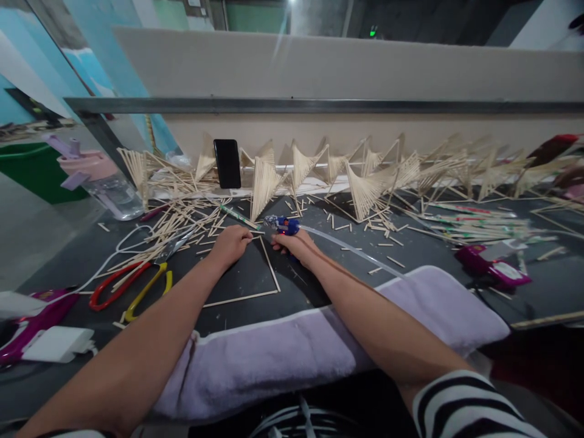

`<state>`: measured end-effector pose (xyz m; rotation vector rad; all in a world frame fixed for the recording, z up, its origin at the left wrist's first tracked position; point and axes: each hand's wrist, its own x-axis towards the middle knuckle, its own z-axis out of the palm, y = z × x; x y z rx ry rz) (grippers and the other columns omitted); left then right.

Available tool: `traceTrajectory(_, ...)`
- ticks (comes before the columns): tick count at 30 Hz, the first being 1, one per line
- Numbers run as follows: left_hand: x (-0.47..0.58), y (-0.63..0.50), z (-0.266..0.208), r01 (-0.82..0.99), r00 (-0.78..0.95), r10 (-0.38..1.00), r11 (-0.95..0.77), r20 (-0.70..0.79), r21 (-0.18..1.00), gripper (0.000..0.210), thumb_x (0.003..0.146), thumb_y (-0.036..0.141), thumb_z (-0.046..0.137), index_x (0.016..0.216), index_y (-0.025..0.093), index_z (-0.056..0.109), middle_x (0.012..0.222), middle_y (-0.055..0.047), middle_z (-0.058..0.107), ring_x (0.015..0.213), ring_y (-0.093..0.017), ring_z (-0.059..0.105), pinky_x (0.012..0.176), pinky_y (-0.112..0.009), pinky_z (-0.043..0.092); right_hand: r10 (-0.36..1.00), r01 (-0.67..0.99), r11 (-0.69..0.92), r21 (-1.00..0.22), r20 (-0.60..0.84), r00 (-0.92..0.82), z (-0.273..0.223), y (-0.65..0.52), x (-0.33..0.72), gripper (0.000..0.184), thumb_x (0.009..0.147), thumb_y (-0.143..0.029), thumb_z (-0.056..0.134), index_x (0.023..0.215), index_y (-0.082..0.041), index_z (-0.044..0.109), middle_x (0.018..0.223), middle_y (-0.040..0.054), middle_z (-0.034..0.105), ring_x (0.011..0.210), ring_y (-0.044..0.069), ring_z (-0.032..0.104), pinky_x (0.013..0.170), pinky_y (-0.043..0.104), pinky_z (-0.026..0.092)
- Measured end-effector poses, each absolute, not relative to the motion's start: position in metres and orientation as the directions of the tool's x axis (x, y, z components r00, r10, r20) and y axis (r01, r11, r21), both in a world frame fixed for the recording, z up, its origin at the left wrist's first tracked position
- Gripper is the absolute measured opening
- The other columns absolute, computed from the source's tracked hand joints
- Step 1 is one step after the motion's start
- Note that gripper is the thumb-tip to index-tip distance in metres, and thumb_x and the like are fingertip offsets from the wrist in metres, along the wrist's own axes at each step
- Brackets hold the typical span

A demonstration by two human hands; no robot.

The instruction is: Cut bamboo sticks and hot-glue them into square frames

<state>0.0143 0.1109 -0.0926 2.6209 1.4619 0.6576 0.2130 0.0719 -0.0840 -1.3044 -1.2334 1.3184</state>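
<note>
My right hand (295,244) is wrapped round a blue hot glue gun (287,225). A long clear glue stick (356,249) runs out of its back to the right. The gun's nozzle points left, above the corner of a frame of thin wooden sticks (271,264) lying flat on the dark table. Left of that corner, my left hand (232,248) is closed in a pinch on the end of a thin wooden stick (256,238); the fingers hide most of it. Just beyond both hands lies a green-patterned wrapped strip (239,217).
Twisted stick models (264,182) line the back, with a black phone (227,163) upright among them. Red-and-yellow scissors (159,267) and loose sticks lie left, near a water bottle (103,185). A lilac cloth (274,347) covers the front edge. Purple power strips (493,267) sit either side.
</note>
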Motion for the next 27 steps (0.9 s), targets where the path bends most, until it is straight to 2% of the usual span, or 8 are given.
traceTrajectory(8,0.015,0.109,-0.091,0.799,0.431,0.84,-0.525,0.331,0.293,0.016,0.073,0.02,0.052,0.078,0.018,0.067,0.08,-0.007,0.063,0.08,-0.021,0.056,0.074,-0.031,0.042,0.981,0.105,-0.101,-0.989,-0.117,-0.156,-0.087,0.075,0.217,0.022,0.066,-0.036,0.068,0.075,-0.015,0.065,0.056,0.0018,0.065,0.037,0.006,0.048,0.035,0.016,0.033)
traceTrajectory(11,0.015,0.11,-0.092,0.802,0.416,0.848,-0.512,0.328,0.308,0.017,0.073,0.02,0.051,0.079,0.018,0.067,0.08,-0.007,0.064,0.079,-0.02,0.056,0.074,-0.031,0.042,0.976,0.072,-0.069,-0.995,-0.082,-0.201,-0.089,0.077,0.218,0.025,0.066,-0.037,0.068,0.079,-0.016,0.066,0.058,0.0019,0.066,0.042,0.008,0.054,0.037,0.016,0.036)
traceTrajectory(17,0.016,0.11,-0.092,0.774,0.41,0.849,-0.517,0.334,0.364,0.016,0.071,0.02,0.052,0.076,0.019,0.067,0.076,-0.006,0.062,0.078,-0.021,0.055,0.075,-0.033,0.041,0.962,-0.024,-0.088,-0.996,-0.078,-0.26,-0.086,0.078,0.216,0.027,0.063,-0.033,0.071,0.083,-0.016,0.065,0.076,0.0039,0.068,0.064,0.015,0.065,0.042,0.017,0.044)
traceTrajectory(23,0.015,0.106,-0.085,0.757,0.361,0.861,-0.495,0.357,0.426,0.013,0.071,0.022,0.054,0.075,0.019,0.067,0.078,-0.005,0.062,0.079,-0.02,0.055,0.076,-0.032,0.042,0.953,-0.053,-0.128,-0.99,-0.108,-0.283,-0.081,0.073,0.215,0.026,0.064,-0.029,0.07,0.085,-0.015,0.065,0.078,0.0053,0.069,0.064,0.015,0.065,0.043,0.017,0.045)
traceTrajectory(27,0.008,0.096,-0.076,0.764,0.244,0.885,-0.427,0.396,0.483,0.011,0.073,0.024,0.056,0.072,0.018,0.065,0.073,-0.002,0.062,0.074,-0.017,0.056,0.072,-0.029,0.044,0.969,-0.06,-0.107,-0.992,-0.09,-0.229,-0.084,0.072,0.219,0.028,0.066,-0.034,0.068,0.088,-0.015,0.065,0.089,0.0084,0.069,0.063,0.014,0.065,0.042,0.017,0.043)
